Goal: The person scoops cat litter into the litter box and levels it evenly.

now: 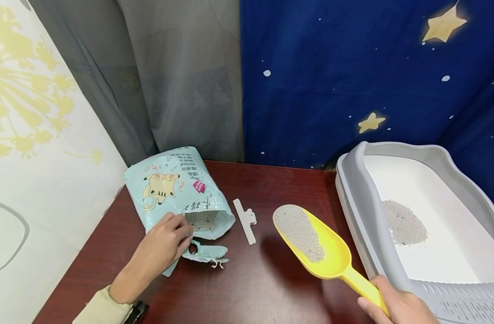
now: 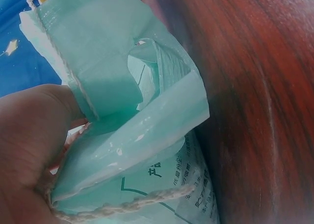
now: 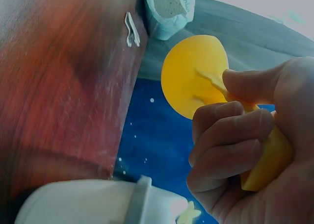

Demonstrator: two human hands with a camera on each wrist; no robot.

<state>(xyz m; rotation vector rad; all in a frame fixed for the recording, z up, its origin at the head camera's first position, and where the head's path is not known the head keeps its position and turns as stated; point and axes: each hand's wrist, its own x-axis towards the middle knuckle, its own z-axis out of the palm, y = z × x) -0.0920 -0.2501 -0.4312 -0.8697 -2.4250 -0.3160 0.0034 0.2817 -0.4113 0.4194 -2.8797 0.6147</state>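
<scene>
My right hand [image 1: 401,306] holds a yellow scoop [image 1: 336,256] by its handle, above the table between the bag and the litter box. Grey cat litter [image 1: 297,229] fills the front part of the scoop. Fingers curl round the handle in the right wrist view, where the scoop's underside [image 3: 189,77] shows. On the left, my left hand [image 1: 159,243] grips the opened top of a light blue cat litter bag [image 1: 166,180] that lies on its side. Litter [image 1: 202,220] is visible inside its mouth. Close up, the left wrist view shows the torn bag top [image 2: 93,47] and loose string.
A grey-rimmed litter box [image 1: 354,202] stands at the right, with a small pile of litter [image 1: 405,222] on its white floor. Between bag and scoop, a white clip [image 1: 245,220] lies on the dark red table [image 1: 255,279]. Grey and blue curtains hang behind.
</scene>
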